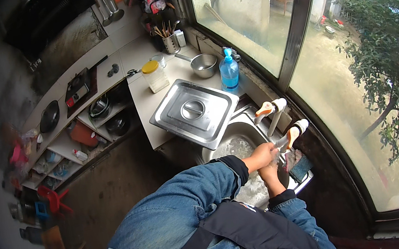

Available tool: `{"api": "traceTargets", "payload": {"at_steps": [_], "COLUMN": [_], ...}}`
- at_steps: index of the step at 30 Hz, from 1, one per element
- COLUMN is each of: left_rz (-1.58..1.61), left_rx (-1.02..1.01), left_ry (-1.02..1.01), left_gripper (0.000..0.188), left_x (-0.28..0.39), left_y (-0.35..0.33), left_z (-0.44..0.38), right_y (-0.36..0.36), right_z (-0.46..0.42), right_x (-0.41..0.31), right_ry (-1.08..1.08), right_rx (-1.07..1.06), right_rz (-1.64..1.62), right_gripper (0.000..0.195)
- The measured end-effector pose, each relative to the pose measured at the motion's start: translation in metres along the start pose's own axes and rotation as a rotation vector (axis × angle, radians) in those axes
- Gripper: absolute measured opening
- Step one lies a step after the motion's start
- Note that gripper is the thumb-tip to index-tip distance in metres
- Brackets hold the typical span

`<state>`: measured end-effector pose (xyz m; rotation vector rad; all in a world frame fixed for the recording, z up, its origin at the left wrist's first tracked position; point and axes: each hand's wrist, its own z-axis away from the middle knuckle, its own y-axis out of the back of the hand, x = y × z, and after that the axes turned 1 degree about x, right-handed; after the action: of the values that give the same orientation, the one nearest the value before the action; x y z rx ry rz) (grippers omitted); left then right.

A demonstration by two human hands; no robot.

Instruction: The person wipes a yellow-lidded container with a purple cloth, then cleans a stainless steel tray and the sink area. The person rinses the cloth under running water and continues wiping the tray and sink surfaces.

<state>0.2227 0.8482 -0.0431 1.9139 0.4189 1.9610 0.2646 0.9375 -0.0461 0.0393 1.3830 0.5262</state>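
Note:
My left hand (262, 157) and my right hand (270, 174) are together over the stainless steel sink (232, 132), right at the spout of the nearer tap (291, 137) with an orange handle. My left hand lies partly over my right. Their fingers overlap and blur, so whether they hold anything is hidden. Bubbly water covers part of the basin floor below them. Just beside my right hand, a green scouring pad (300, 168) and a pinkish cloth (292, 158) rest on the sink's edge. A steel pan lid (175, 118) overlaps the sink's far left corner.
A second tap (265, 109) stands farther along the sink. On the tiled counter (142, 106) are a blue pump bottle (229, 72), a steel saucepan (204, 65) and a yellow-lidded jar (155, 77). A gas stove (77, 89) sits at the left. Window panes border the right side.

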Motion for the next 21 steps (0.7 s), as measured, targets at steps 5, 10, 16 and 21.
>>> {"api": "traceTargets", "payload": {"at_steps": [5,10,16,21], "left_rz": [0.085,-0.066,-0.240,-0.292], "left_rx": [0.385,0.313,0.016,0.086], "left_ry": [0.558,0.446,0.113,-0.017], "left_gripper": [0.034,0.038,0.053,0.049], "left_x": [0.024,0.029,0.020,0.028], "left_y": [0.000,-0.006,-0.007,-0.002], "left_z": [-0.001,0.012,0.015,0.012], "right_y": [-0.002,0.010,0.019,0.031], "right_z": [0.006,-0.017,-0.070,-0.092], "right_x": [0.002,-0.001,0.060,0.072], "right_ry": [0.457,0.226,-0.230,-0.323], "right_rx": [0.322,0.074,-0.540,-0.350], "right_rz": [0.338,0.167,-1.478,-1.442], "right_gripper": [0.052,0.044,0.023,0.025]}}
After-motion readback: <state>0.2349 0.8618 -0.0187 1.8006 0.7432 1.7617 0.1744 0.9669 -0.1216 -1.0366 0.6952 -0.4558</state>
